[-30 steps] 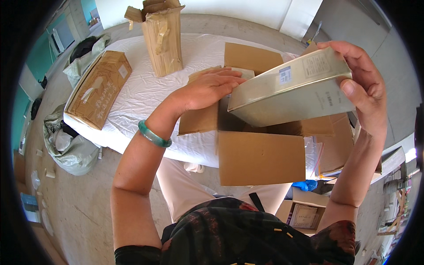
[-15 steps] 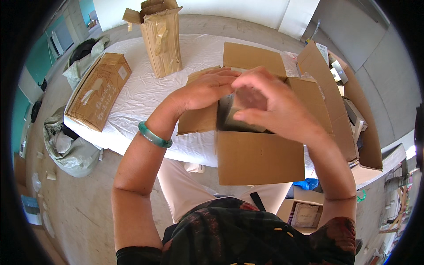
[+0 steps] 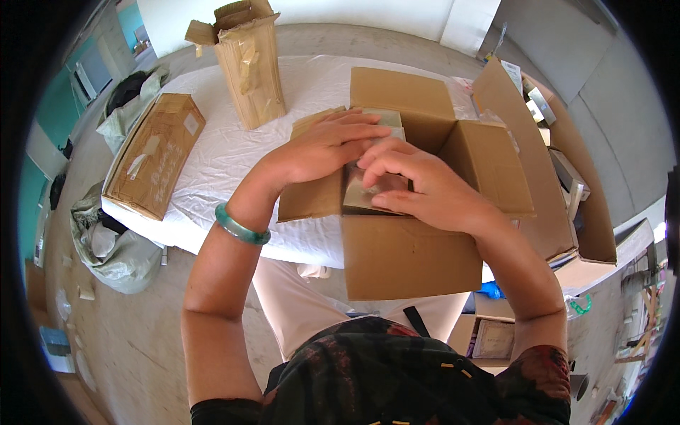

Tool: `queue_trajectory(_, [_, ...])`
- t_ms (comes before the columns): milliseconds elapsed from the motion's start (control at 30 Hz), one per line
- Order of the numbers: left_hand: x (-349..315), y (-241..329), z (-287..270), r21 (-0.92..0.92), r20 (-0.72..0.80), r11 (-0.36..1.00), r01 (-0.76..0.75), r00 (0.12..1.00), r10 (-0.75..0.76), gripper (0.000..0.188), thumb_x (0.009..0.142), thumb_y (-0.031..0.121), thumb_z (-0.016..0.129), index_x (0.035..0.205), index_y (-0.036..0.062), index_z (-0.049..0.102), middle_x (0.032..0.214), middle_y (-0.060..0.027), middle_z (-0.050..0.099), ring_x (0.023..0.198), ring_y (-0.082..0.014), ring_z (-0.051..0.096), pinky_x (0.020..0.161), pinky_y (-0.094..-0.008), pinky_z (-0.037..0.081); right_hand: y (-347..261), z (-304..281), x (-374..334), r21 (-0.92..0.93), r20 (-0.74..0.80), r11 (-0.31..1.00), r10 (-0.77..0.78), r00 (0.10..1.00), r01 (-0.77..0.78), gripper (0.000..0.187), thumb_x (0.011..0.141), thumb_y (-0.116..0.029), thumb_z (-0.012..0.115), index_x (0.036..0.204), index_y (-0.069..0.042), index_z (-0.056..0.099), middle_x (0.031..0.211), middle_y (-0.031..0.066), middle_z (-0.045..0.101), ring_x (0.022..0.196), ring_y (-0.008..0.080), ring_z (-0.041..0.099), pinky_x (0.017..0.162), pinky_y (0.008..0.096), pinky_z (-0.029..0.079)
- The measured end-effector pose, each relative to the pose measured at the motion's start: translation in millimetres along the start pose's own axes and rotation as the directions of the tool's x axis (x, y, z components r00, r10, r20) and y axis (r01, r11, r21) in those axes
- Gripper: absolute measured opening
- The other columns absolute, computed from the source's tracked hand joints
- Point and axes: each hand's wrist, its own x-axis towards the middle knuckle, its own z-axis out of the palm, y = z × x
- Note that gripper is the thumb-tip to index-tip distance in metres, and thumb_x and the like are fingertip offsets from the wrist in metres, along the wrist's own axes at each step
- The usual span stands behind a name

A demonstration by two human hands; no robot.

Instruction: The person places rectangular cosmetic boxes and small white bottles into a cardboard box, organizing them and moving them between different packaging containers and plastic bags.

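An open brown carton (image 3: 412, 256) stands in front of me with its flaps folded out. Along its left inner side sits a small pale, shiny box (image 3: 359, 196), and another pale box (image 3: 386, 118) shows behind it. My left hand (image 3: 333, 147) lies over the carton's left flap and edge, fingers stretched out, a green bangle (image 3: 242, 225) on its wrist. Over the nearer small box is my right hand (image 3: 425, 185), its fingers bent and thumb apart, tips resting on the box's top. The hands partly hide both small boxes.
The white-covered table (image 3: 191, 191) also bears a tall open carton (image 3: 249, 71) and a closed brown carton (image 3: 154, 156). At right, a large carton (image 3: 524, 170) holds several small boxes. A sack (image 3: 117, 255) lies on the floor at left; a box (image 3: 494, 340) stands below the table.
My right hand has lowered the small box into the carton's left side, and its fingers now rest on top. My left hand stays near the left edge. The view has shifted slightly.
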Motion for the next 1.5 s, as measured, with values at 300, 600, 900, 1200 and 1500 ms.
queue_trajectory(300, [-1.7,15.1,-3.9,0.06,0.016,0.995,0.078,0.997,-0.079,0.038,0.098,0.028,0.047,0.133,0.0165,0.056,0.144,-0.0167,0.043,0.137,-0.0353,0.033,0.114,-0.0419,0.023,-3.3,-32.5,-40.8,-0.167,-0.026,0.93,0.329,0.944,-0.329,0.025,0.085,-0.008,0.067,0.107,-0.003,0.056,0.091,0.0097,0.068,0.086,0.0197,0.067,0.075,0.0326,0.051])
queue_trajectory(600, [-10.2,55.6,8.2,0.375,-0.066,0.927,0.009,0.998,0.018,0.043,0.095,0.03,0.053,0.133,0.01,0.052,0.141,-0.0206,0.044,0.133,-0.0395,0.037,0.111,-0.0466,0.026,13.3,-9.8,-31.5,-0.155,0.034,0.967,0.21,0.977,-0.203,0.017,0.085,-0.012,0.066,0.095,-0.002,0.057,0.088,0.0149,0.067,0.082,0.0299,0.065,0.071,0.0377,0.05])
queue_trajectory(900, [-21.6,68.5,23.4,0.461,-0.085,0.885,0.071,0.996,-0.036,0.068,0.088,0.049,0.059,0.138,0.0053,0.044,0.148,-0.0192,0.036,0.138,-0.0398,0.03,0.112,-0.0479,0.022,9.9,-16.3,-37.1,-0.278,-0.028,0.933,0.228,0.973,-0.227,0.018,0.084,-0.02,0.065,0.09,-0.004,0.06,0.085,0.0153,0.066,0.082,0.0351,0.064,0.071,0.0425,0.049])
queue_trajectory(1200, [-7.9,66.6,20.9,0.376,-0.118,0.919,0.122,0.989,-0.083,0.059,0.085,0.038,0.065,0.131,0.0052,0.049,0.139,-0.02,0.045,0.131,-0.0415,0.037,0.109,-0.0503,0.025,12.7,-105.1,-75.6,-0.155,-0.43,0.954,0.168,0.887,-0.256,0.016,0.087,-0.018,0.065,0.093,-0.004,0.062,0.083,0.0099,0.066,0.077,0.0206,0.064,0.072,0.0314,0.049])
queue_trajectory(1500, [-0.3,67.3,21.6,0.324,-0.105,0.938,0.126,0.99,-0.097,0.055,0.083,0.026,0.066,0.13,0.0044,0.048,0.139,-0.0196,0.043,0.132,-0.0405,0.035,0.111,-0.0475,0.025,76.2,-278.5,-174.1,-0.103,-0.856,0.863,0.177,0.486,-0.495,0.014,0.088,-0.017,0.063,0.096,-0.005,0.066,0.079,0.002,0.064,0.079,0.0096,0.06,0.071,0.0267,0.047])
